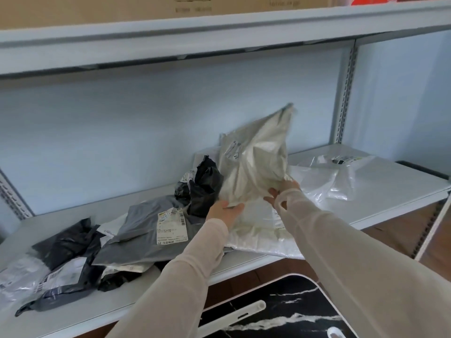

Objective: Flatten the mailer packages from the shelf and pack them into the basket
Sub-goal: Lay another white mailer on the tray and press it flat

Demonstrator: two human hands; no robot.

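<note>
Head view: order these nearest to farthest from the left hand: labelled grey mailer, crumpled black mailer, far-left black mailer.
1. Crumpled black mailer, left of the left hand, which holds the white mailer.
2. Labelled grey mailer, farther left on the shelf.
3. Far-left black mailer, at the shelf's left end.

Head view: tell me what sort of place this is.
Likely a storeroom or parcel room: slotted metal shelving, cardboard cartons on top, crumpled labelled mailers piled below, one white mailer held up.
</note>
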